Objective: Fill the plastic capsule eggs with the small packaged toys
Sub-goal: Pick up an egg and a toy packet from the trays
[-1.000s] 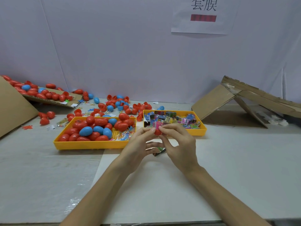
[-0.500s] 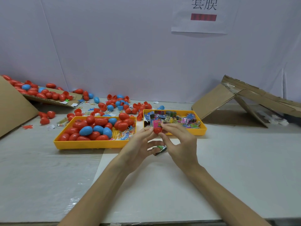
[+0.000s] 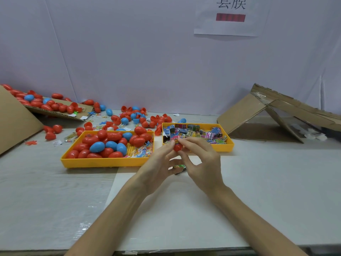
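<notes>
A red capsule egg half (image 3: 177, 147) is pinched between the fingertips of my left hand (image 3: 158, 168) and my right hand (image 3: 202, 163), just in front of the right tray. A pink packaged toy (image 3: 176, 139) sticks out of its top under my fingertips. A green packaged toy (image 3: 179, 168) shows between my two palms, lower down; which hand holds it I cannot tell. The left yellow tray (image 3: 103, 161) holds several red and blue eggs. The right yellow tray (image 3: 226, 147) is full of small packaged toys.
Loose red and blue eggs (image 3: 129, 119) and egg halves lie scattered behind the trays. A cardboard flap (image 3: 55, 109) at the back left carries more eggs. Folded cardboard (image 3: 258, 111) stands at the right. A white sheet (image 3: 184, 209) covers the table under my arms.
My hands have stayed over the same spot. The fingertips have shifted a little around the red egg half, pressing the pink toy down into it.
</notes>
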Tool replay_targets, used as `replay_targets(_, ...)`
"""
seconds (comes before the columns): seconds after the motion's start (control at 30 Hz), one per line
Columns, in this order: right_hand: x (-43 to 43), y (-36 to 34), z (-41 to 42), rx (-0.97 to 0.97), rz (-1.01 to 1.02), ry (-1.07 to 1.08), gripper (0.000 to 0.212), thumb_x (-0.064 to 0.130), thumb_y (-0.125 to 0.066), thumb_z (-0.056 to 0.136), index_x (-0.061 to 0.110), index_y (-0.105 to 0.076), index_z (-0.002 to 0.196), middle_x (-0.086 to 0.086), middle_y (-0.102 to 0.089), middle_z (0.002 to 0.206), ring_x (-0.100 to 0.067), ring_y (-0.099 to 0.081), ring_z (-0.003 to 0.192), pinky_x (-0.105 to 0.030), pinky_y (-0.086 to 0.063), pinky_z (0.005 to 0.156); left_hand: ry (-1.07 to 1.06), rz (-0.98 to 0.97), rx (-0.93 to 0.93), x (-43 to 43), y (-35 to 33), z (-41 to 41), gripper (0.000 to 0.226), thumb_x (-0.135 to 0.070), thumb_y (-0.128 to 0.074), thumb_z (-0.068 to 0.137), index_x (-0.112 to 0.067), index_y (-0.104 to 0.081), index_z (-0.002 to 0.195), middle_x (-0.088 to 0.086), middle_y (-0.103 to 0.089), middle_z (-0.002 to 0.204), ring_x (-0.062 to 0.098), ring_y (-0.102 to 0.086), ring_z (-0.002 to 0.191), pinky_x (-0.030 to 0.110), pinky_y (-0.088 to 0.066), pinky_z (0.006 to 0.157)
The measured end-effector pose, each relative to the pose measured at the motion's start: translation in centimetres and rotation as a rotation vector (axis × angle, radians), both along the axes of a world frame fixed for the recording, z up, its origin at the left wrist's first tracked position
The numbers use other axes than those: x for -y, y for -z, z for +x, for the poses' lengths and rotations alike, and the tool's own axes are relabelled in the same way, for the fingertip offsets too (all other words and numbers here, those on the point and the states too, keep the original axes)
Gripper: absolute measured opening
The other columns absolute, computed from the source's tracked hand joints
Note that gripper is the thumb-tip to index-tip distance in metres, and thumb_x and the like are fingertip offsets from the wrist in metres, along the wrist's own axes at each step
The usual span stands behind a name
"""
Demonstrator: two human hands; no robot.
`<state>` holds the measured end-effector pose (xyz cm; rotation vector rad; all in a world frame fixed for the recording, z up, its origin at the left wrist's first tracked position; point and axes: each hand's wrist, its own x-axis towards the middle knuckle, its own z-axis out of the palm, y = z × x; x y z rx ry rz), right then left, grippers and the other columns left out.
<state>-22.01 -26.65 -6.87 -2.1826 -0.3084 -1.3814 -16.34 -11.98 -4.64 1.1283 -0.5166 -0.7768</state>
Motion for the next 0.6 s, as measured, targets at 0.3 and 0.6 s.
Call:
replay_targets(0.3,0.34,0.14,0.03,-0.031,0.094,0.032,0.033,0.008,-0.079,0.084,0.006,-0.074,0.117,-0.002,-0.074,0.111,-0.018,-0.069,0.104,-0.046,-0.056,0.087,0.000,0.015,0.065,0.12,-0.14,-0.32,0.042,-0.059,-0.041,0.101,-0.037,-0.070,0.123,0.000,-0.071,0.124,0.016,-0.069,0.100,0.034,-0.054,0.090)
replay_targets(0.6,0.44,0.30,0.10,0.034,0.079,0.081,0.026,0.011,-0.078,0.081,0.006,-0.078,0.106,-0.002,-0.076,0.102,-0.014,-0.068,0.098,-0.041,-0.056,0.084,-0.083,0.051,0.088,0.45,0.39,-0.09,0.042,-0.053,-0.043,0.103,-0.028,-0.069,0.123,0.002,-0.074,0.111,0.021,-0.070,0.092,0.041,-0.049,0.089)
